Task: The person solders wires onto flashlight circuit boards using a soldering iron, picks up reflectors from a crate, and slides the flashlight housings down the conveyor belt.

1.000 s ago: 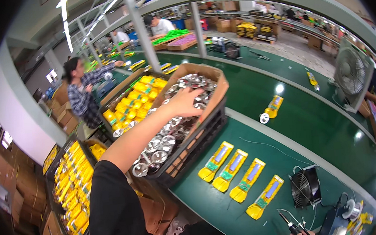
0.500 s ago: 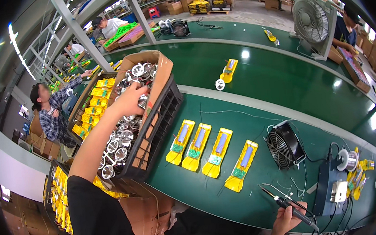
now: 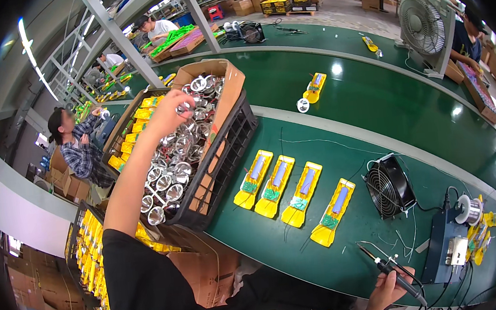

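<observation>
Pinched between the fingertips of the left hand [image 3: 168, 110] is one shiny reflector [image 3: 185, 106], held just above the heap of them in the crate [image 3: 224, 157] on the left of the bench [image 3: 331, 165]. That crate is lined with cardboard, probably so the little cups don't slip through the lattice walls, and it sits right at arm's reach, so the left arm only has to stretch out over it.

Right hand [image 3: 389, 290] is down at the near edge, wrapped around a soldering iron [image 3: 391, 269] with the tip pointing up-left, clear of everything. My guess is it's kept in hand so there's no putting it down between pieces.

Four yellow housings [image 3: 294, 195] lie in a slanted row in the middle of the bench, all open side up with their green boards showing, so they look laid out for working one after another. Small black fan [image 3: 387, 186] stands just right of them, facing the work spot, likely for the fumes. Solder spool [image 3: 468, 209] sits on the blue box [image 3: 444, 244] at far right.
</observation>
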A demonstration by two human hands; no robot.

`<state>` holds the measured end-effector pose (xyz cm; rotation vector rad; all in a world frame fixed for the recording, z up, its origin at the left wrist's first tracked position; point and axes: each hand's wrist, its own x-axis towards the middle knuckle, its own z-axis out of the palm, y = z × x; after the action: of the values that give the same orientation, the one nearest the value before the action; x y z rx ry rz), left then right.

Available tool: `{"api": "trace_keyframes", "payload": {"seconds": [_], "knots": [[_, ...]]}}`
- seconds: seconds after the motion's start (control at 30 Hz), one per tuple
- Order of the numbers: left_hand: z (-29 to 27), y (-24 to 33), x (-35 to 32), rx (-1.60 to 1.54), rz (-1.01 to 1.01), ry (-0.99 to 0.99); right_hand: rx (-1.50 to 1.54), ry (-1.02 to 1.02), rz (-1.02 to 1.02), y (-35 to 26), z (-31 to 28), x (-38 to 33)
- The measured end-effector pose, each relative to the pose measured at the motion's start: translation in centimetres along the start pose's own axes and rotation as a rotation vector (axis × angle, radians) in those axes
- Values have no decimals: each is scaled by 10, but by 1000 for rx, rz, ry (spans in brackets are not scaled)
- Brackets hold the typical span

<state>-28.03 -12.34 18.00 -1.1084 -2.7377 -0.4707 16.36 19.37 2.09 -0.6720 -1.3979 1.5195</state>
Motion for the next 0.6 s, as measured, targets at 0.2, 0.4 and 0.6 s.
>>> {"api": "trace_keyframes", "payload": {"seconds": [0.2, 0.4, 0.6], "knots": [[-50, 62, -35, 149, 70, 586, 15, 40, -58, 3, 1, 1], [26, 162, -108, -66, 8, 458, -23, 56, -4, 6, -5, 5], [143, 176, -176, -293, -391, 420, -4, 30, 22, 5, -1, 0]]}}
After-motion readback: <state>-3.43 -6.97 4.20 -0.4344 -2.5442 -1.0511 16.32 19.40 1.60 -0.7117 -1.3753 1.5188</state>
